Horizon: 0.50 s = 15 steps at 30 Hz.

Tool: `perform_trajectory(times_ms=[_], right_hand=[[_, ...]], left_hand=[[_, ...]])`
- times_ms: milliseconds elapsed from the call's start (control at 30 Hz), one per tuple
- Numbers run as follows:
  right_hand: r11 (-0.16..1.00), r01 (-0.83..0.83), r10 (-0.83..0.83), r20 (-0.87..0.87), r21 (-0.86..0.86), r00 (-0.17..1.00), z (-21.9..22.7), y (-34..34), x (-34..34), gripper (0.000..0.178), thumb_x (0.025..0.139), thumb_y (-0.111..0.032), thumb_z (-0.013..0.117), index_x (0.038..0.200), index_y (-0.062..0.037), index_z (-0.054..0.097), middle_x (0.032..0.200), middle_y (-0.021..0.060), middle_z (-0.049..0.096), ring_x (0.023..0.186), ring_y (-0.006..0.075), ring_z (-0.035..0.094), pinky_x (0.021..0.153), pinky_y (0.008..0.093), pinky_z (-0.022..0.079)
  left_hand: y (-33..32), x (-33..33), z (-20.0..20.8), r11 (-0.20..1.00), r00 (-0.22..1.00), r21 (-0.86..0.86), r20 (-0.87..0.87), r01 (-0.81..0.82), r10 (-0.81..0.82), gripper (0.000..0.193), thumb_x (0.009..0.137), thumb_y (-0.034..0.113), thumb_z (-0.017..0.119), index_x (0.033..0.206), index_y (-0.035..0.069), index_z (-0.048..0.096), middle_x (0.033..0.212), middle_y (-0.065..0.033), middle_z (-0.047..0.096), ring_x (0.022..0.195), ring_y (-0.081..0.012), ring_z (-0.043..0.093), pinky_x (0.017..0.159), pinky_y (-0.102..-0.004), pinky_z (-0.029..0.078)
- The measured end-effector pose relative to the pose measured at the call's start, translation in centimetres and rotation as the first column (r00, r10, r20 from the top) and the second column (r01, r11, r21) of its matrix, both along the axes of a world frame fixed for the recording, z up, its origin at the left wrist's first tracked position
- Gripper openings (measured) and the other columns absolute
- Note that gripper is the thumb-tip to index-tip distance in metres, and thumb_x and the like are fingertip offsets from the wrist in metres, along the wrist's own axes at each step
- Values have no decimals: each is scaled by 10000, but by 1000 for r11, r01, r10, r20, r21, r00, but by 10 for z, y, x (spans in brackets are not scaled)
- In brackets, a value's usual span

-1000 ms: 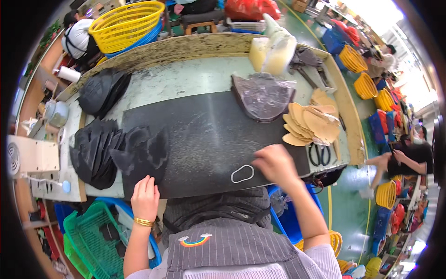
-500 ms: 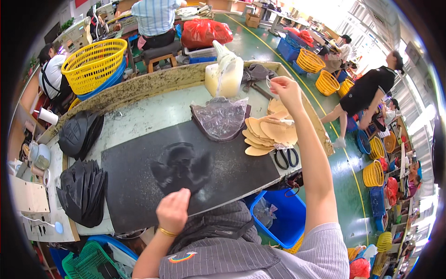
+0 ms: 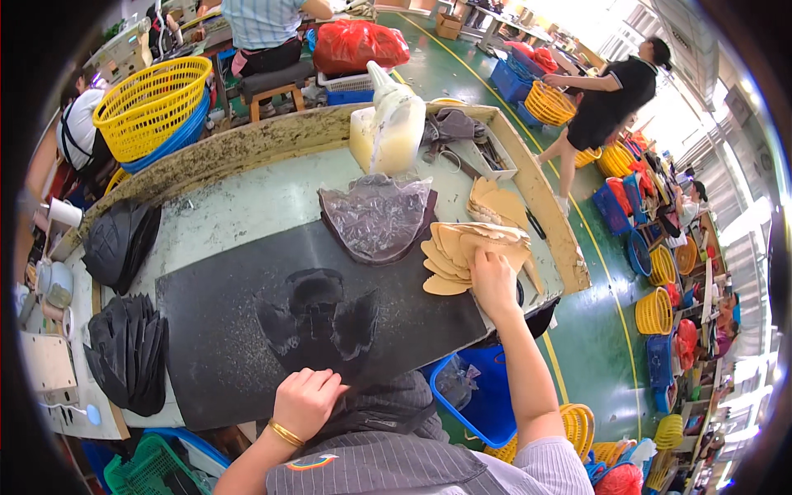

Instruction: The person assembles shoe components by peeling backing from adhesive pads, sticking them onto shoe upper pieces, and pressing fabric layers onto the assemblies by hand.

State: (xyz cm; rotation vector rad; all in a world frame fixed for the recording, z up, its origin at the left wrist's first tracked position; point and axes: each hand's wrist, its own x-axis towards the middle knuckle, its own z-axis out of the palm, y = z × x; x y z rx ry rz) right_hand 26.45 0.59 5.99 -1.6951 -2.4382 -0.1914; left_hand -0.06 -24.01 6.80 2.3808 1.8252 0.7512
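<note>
A black cut piece (image 3: 320, 318) with two side wings lies on the dark mat (image 3: 223, 330), shiny in places. At its near edge, my left hand (image 3: 304, 404) is closed, fingertips pinched against the piece's lower end. My right hand (image 3: 495, 289) reaches over the tan fan-shaped pieces (image 3: 450, 260), its fingers closed on the edge of an upper one. More tan pieces (image 3: 499, 202) lie just behind. Beyond the mat's far edge sits a stack of dark maroon pieces under clear plastic (image 3: 379, 216). The scissors are mostly hidden behind my right hand and the tan pieces.
Two stacks of black pieces (image 3: 124, 243) (image 3: 128, 355) stand at the left. A squeeze bottle and a cut-open jug of yellowish liquid (image 3: 388, 128) stand at the back, near a raised table rim (image 3: 247, 153). A blue bin (image 3: 474, 400) sits below the front edge. A person (image 3: 610, 103) walks at right.
My right hand has come down from the back right, where it held a small pale loop, onto the tan pieces. The black piece, blurred before, now lies still. The walking person moved farther away.
</note>
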Motion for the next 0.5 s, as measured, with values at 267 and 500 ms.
perform_trajectory(times_ms=[267, 500], right_hand=[[979, 23, 18, -201, 201, 979, 4, -21, 16, 156, 731, -143, 603, 849, -44, 587, 795, 106, 606, 712, 282, 589, 579, 379, 499], [835, -361, 492, -267, 416, 829, 45, -121, -42, 359, 684, -54, 655, 1031, 16, 591, 941, 115, 580, 803, 270, 578, 668, 344, 495]], left_hand=[[78, 46, 31, 988, 903, 101, 404, 114, -146, 230, 728, 219, 733, 840, 35, 654, 775, -75, 648, 696, -227, 619, 603, -310, 497], [128, 89, 23, 964, 249, -164, 962, 208, 110, 367, 823, 112, 663, 1131, -11, 507, 1029, -68, 595, 929, -123, 575, 721, -258, 527]])
